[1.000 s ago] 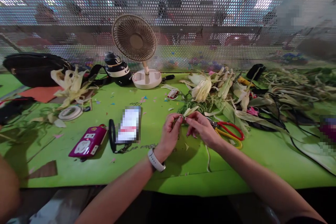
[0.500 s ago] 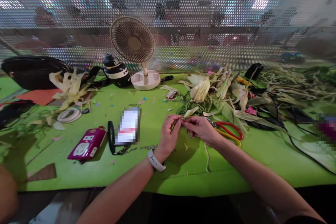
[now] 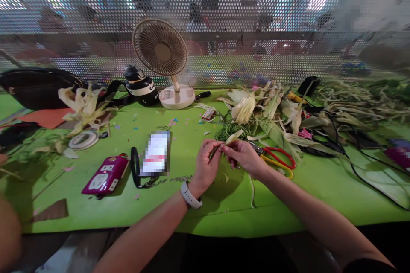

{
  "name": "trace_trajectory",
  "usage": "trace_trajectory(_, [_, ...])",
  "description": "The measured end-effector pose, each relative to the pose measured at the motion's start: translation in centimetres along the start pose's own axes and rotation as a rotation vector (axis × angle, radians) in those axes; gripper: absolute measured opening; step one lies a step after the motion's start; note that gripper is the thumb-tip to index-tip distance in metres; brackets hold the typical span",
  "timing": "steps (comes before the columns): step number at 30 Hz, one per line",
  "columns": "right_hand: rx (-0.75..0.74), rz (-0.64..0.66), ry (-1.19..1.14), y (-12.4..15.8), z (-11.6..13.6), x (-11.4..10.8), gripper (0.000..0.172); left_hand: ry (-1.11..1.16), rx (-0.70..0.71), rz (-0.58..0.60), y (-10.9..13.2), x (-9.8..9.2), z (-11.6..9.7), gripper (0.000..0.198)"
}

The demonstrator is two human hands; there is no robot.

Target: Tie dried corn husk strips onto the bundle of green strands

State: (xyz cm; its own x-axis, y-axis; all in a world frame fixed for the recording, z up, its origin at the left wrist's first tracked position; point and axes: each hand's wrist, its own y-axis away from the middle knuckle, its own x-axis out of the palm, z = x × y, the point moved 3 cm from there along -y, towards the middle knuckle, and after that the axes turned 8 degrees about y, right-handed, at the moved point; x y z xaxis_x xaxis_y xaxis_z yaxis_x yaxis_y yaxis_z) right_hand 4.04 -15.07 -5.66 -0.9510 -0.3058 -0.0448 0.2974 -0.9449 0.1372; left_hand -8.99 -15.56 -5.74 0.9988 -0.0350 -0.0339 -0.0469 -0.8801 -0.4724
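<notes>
My left hand (image 3: 207,164), with a pale watch band on its wrist, is closed in a pinch at the middle of the table. Its fingertips meet those of my right hand (image 3: 242,156), which is closed too. Between them a small pale strip of corn husk (image 3: 234,136) sticks up and to the right. Its lower end is hidden by the fingers. Just right of my right hand lie pliers (image 3: 278,156) with one red and one yellow handle. Behind the hands are a tangle of green strands (image 3: 231,131) and a pile of dried corn husks (image 3: 245,108).
A beige fan (image 3: 162,49) and a dark bottle (image 3: 141,86) stand at the back. Left of my hands lie a phone (image 3: 156,153) and a purple case (image 3: 105,175). A black cable (image 3: 357,172) runs along the right. Part of another person shows at the left edge.
The view has shifted slightly. My right fingers have turned a little around the husk strip, and its tip now sits slightly further right. Both hands stay together.
</notes>
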Motion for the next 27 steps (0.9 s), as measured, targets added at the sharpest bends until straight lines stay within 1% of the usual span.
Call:
trace_trajectory(4, [-0.023, 0.024, -0.010, 0.0, -0.2, -0.3, 0.046, 0.000, 0.003, -0.017, -0.1, 0.0, -0.1, 0.012])
trace_trajectory(6, [-0.065, 0.052, 0.050, 0.2, -0.1, -0.2, 0.043, -0.008, -0.003, -0.027, -0.1, -0.1, -0.1, 0.012])
trace_trajectory(7, [-0.101, 0.040, 0.121, 0.3, 0.0, -0.2, 0.041, -0.017, -0.005, -0.030, -0.1, -0.1, -0.1, 0.013])
trace_trajectory(9, [-0.221, -0.057, 0.352, 0.5, 0.3, -0.3, 0.036, -0.038, -0.004, -0.032, -0.1, -0.1, -0.1, 0.013])
trace_trajectory(12, [-0.433, -0.271, 0.720, 1.0, 1.0, -0.2, 0.029, -0.059, -0.008, -0.035, -0.1, -0.1, -0.1, 0.013])
trace_trajectory(13, [-0.478, -0.310, 0.801, 1.0, 1.1, -0.1, 0.027, -0.057, -0.018, -0.038, -0.1, -0.1, -0.1, 0.012])
trace_trajectory(15, [-0.525, -0.343, 0.888, 1.0, 1.1, 0.0, 0.026, -0.026, -0.052, -0.043, -0.1, 0.0, 0.1, 0.012])
trace_trajectory(20, [-0.555, -0.354, 0.939, 0.4, 0.8, -0.7, 0.025, 0.117, -0.178, -0.010, -0.1, 0.4, 0.4, 0.012])
trace_trajectory(22, [-0.564, -0.328, 0.966, 0.2, 0.7, -1.1, 0.024, 0.177, -0.269, 0.008, 0.0, 0.5, 0.6, 0.013])
trace_trajectory(25, [-0.590, -0.262, 1.016, 0.1, 0.6, -1.2, 0.022, 0.293, -0.444, -0.003, 0.3, 0.7, 1.1, 0.021])
trace_trajectory(27, [-0.607, -0.240, 1.060, 0.2, 0.6, -1.1, 0.022, 0.338, -0.508, -0.018, 0.4, 0.7, 1.4, 0.025])
